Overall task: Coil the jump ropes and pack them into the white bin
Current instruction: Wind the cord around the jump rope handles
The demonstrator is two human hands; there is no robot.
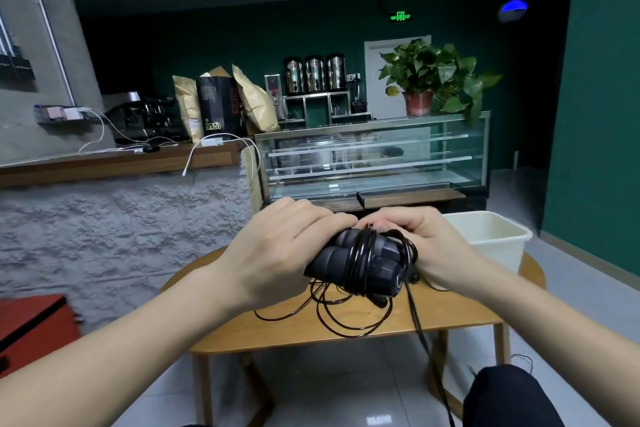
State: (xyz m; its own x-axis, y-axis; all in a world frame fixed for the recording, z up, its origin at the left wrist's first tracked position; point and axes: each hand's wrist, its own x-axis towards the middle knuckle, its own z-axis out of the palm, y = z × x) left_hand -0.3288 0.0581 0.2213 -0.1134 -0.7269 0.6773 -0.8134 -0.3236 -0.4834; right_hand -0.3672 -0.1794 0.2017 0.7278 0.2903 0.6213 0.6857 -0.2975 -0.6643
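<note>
My left hand (pixel 277 246) grips two dark grey jump rope handles (pixel 360 260), held together above the small wooden table (pixel 450 315). Thin black cord is wound several times around the handles. My right hand (pixel 426 239) pinches the cord at the handles' far end, its fingers curled. More loose black cord (pixel 346 319) lies in loops on the table under my hands, and one strand (pixel 420 336) hangs down past the table's front edge toward the floor. The white bin (pixel 498 243) stands on the table's right side, just behind my right hand.
A glass display case (pixel 374 156) stands behind the table. A grey stone counter (pixel 121 218) with a wooden ledge runs along the left. A red box (pixel 31 322) sits low at the left. My dark-clad knee (pixel 509 395) shows at bottom right, above grey floor tiles.
</note>
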